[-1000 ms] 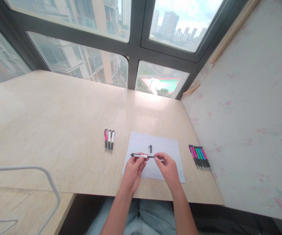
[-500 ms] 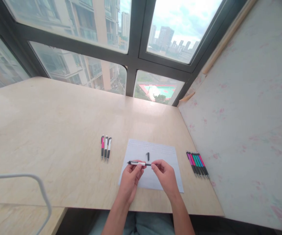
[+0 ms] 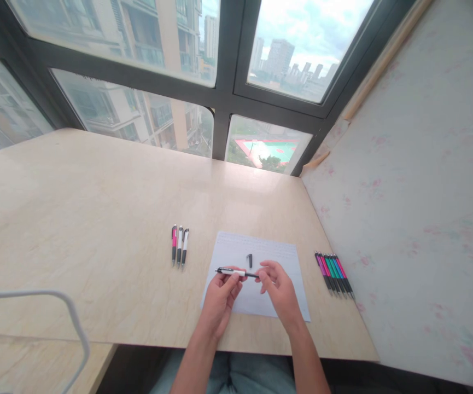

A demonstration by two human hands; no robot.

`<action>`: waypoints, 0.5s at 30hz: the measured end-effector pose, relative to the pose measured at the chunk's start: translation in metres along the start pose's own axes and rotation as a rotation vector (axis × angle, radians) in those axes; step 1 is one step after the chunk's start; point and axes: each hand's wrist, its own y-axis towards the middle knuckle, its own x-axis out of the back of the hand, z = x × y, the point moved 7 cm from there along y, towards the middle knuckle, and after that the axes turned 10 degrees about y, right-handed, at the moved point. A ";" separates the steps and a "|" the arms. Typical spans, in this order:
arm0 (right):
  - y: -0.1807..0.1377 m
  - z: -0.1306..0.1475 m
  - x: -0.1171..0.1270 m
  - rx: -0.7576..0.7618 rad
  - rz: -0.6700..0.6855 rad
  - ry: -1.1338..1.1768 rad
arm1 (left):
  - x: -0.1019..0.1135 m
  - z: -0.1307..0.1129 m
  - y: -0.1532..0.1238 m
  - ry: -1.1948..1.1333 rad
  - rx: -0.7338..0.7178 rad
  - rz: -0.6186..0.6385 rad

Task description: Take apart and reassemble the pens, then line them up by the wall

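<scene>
Gripping the white pen in my left hand, I spread my right hand loosely beside its dark end, above paper bearing illegible writing.

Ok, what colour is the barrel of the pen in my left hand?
The pen's barrel is white, seen best in the head view.

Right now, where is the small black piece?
In the head view, the small black piece lies on the paper, just right of the picture's centre, beyond the held white pen.
</scene>
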 end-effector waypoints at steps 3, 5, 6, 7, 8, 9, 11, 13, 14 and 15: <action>-0.001 0.000 -0.002 0.018 0.030 -0.021 | 0.002 0.001 0.001 -0.001 -0.001 -0.006; -0.001 0.001 -0.002 0.026 0.022 -0.086 | 0.003 0.001 0.001 0.005 -0.005 -0.003; -0.001 0.002 -0.002 0.027 0.017 -0.114 | 0.003 0.001 0.001 0.009 -0.008 -0.003; -0.002 0.003 -0.002 0.030 0.012 -0.141 | 0.003 0.001 0.001 0.014 -0.012 -0.004; -0.002 0.004 -0.003 0.034 0.013 -0.168 | 0.003 0.001 0.001 0.020 -0.016 -0.003; -0.002 0.004 -0.004 0.040 0.014 -0.195 | 0.003 0.001 0.001 0.026 -0.019 -0.001; -0.003 0.004 -0.005 0.046 0.011 -0.230 | 0.003 0.001 0.001 0.036 -0.021 0.002; -0.003 0.002 -0.005 0.037 0.004 -0.210 | 0.003 0.001 0.000 0.044 -0.018 0.004; -0.004 0.002 -0.005 0.036 0.001 -0.190 | 0.003 0.001 0.000 0.045 -0.019 0.002; -0.004 0.002 -0.005 0.045 -0.002 -0.177 | 0.003 0.001 0.000 0.046 -0.021 0.000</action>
